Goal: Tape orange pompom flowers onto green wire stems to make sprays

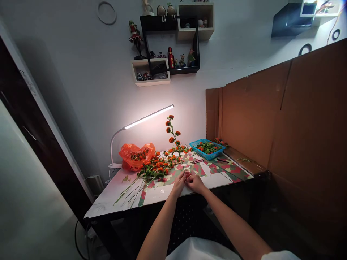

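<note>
Near the far left corner of the white-topped surface (pixel 107 195), a slim white desk lamp (pixel 149 117) with a curved neck and glowing bar. Just beside it, a crumpled, translucent orange-red plastic bag (pixel 127 159), with small orange blooms inside. To the right of the bag, a loose pile of orange pompom flowers with green leaves (pixel 159 169), thin green stems towards the near edge.

At the middle of the near edge, the left hand (pixel 179 181), fingers narrow around the foot of a tall green flower stem with round orange pompom blooms (pixel 177 142). Stem nearly upright, top tilted left. Close against the left, the right hand (pixel 195 182), fingers bent inward near the stem's foot; cannot tell whether closed on anything.

Farther back, a small dark tool (pixel 197 161), too small to identify. Near the far right corner, a blue plastic basket (pixel 208 156) full of orange blooms and greenery. Beyond the right edge, a tall brown cardboard panel (pixel 306 119).
</note>
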A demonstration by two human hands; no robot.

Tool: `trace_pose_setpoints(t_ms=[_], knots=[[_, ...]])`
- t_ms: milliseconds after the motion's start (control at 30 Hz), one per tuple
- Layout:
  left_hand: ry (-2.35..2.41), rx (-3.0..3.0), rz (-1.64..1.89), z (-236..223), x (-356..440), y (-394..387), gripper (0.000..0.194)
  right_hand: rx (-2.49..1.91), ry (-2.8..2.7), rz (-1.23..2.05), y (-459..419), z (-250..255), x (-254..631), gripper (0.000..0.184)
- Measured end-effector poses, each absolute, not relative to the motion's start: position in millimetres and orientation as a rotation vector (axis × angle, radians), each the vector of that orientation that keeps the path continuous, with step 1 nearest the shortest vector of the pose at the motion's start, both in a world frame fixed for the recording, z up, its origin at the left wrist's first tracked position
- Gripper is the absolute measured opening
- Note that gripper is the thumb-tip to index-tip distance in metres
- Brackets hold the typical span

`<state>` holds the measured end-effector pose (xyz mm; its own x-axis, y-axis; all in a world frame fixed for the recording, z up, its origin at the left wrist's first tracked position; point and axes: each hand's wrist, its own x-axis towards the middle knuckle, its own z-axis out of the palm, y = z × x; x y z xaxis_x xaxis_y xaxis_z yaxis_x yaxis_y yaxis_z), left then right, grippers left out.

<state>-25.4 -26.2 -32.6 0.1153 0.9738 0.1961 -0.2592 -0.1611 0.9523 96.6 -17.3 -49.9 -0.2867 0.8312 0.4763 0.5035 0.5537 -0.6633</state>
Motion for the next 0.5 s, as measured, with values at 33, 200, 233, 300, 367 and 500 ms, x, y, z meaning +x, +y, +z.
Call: trace_pose_setpoints(t_ms=[33,200,233,300,367,500], knots=[[0.831,1.212,1.338,-32.3,-25.5,-26.3,0.047,-1.080,-1.949,0.496,-17.6,-49.6,96.4,0.016],[0.837,1.219,1.310,-29.7,-26.0,-27.6,0.044,-1.096,-1.946,0.504,-20.9,-45.8,95.8,0.023],[0.838,1.220,1.306,-29.1,-25.9,-28.2,0.044,-1.099,-1.946,0.506,-21.5,-44.9,95.8,0.024],[0.842,1.226,1.301,-27.9,-25.4,-29.9,0.042,-1.105,-1.944,0.513,-22.4,-43.7,96.2,0.025],[0.845,1.235,1.300,-27.1,-24.7,-31.9,0.040,-1.111,-1.940,0.522,-22.5,-43.3,96.7,0.025],[0.845,1.235,1.291,-23.7,-24.7,-34.1,0.037,-1.122,-1.919,0.534,-21.8,-44.5,97.4,0.024]])
